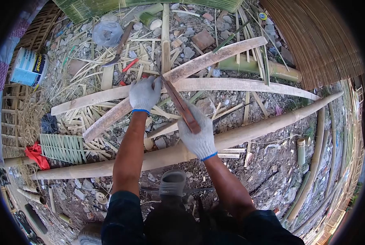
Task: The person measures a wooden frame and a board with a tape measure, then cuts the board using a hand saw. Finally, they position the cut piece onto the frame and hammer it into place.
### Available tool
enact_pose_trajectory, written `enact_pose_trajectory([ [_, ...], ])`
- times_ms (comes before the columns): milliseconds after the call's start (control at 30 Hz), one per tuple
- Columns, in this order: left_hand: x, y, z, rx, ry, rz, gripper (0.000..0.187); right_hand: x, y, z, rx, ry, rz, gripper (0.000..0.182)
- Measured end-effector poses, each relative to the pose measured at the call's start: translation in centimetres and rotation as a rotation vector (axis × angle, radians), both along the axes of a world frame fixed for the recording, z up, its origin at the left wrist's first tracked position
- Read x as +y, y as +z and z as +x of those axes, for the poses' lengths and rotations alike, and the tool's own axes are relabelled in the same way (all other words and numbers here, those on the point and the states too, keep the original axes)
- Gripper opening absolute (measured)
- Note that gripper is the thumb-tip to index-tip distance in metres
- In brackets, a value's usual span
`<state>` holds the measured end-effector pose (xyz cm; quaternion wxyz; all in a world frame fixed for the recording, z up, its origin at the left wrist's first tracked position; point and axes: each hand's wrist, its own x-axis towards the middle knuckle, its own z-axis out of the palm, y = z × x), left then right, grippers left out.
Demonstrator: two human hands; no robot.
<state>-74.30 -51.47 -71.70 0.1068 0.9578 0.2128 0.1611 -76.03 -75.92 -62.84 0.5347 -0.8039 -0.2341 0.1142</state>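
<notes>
My left hand (pixel 145 94), in a white glove with a blue cuff, is closed over the crossing of two long split-bamboo slats, a diagonal slat (pixel 217 56) and a flatter, bowed slat (pixel 239 84). Just to its right, my gloved right hand (pixel 197 132) grips a wooden-handled blade (pixel 181 105). This tool points up and left over the slats, its thin blade almost edge-on. Beneath my right wrist runs a long bamboo pole (pixel 268 120). Which slat my left fingers wrap is partly hidden by the glove.
A wooden-handled knife (pixel 123 41) and a red-handled tool (pixel 130 65) lie among bamboo offcuts and stones. A paint bucket (pixel 27 67), a clear plastic bag (pixel 107 33) and a woven green panel (pixel 63 148) are leftward. A thick bamboo length (pixel 284 71) lies right; my boot (pixel 172 183) is below.
</notes>
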Motion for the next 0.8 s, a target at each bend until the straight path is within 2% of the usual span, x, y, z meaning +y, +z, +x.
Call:
enact_pose_trajectory([
  [67, 0.2, -0.1, 0.2, 0.015, 0.003, 0.003, 0.040, -2.8, 1.0, -2.5, 0.020, -0.015, -0.041, 0.055],
  [100, 0.1, -0.2, 0.2, 0.008, 0.011, 0.004, 0.041, -4.9, -0.3, -3.9, -0.079, -0.001, -0.026, 0.060],
  [133, -0.1, 0.0, 0.2, 0.004, 0.018, 0.005, 0.041, -6.9, 0.6, -4.7, -0.018, 0.063, -0.130, 0.065],
  [200, -0.2, 0.1, 0.0, 0.017, 0.021, -0.007, 0.040, -8.7, -0.9, -5.6, 0.052, 0.043, -0.020, 0.066],
  [233, -0.1, 0.2, -0.1, 0.029, 0.014, -0.020, 0.039, -8.7, -0.8, -5.6, 0.036, 0.043, -0.052, 0.065],
  [300, -0.1, 0.8, 0.1, 0.063, 0.005, -0.033, 0.039, -7.3, -0.2, -4.4, -0.004, 0.036, -0.105, 0.064],
  [400, -0.2, 0.8, 0.0, 0.044, -0.005, -0.017, 0.039, -3.6, -1.3, -1.6, 0.080, 0.031, -0.068, 0.062],
  [433, -0.2, 0.7, -0.1, 0.045, -0.006, -0.021, 0.039, -3.5, -1.5, -1.6, 0.135, 0.012, -0.084, 0.061],
  [533, 0.0, 0.7, 0.1, 0.038, -0.006, -0.025, 0.039, -6.7, -0.8, -4.2, -0.014, 0.001, -0.046, 0.060],
  [567, -0.1, 1.1, 0.2, 0.038, -0.013, -0.012, 0.040, -7.9, -1.1, -5.3, 0.090, -0.027, -0.036, 0.059],
  [667, -0.2, 0.2, -0.5, 0.024, -0.013, -0.018, 0.040, -7.1, 0.7, -4.2, 0.077, -0.020, -0.071, 0.058],
  [700, 0.0, 0.1, 0.1, 0.000, -0.025, -0.016, 0.040, -5.2, -0.4, -2.9, 0.031, -0.039, 0.032, 0.056],
  [800, 0.1, 0.1, 0.3, -0.016, -0.009, -0.043, 0.041, -0.6, -1.3, 0.5, 0.134, -0.006, -0.049, 0.053],
])
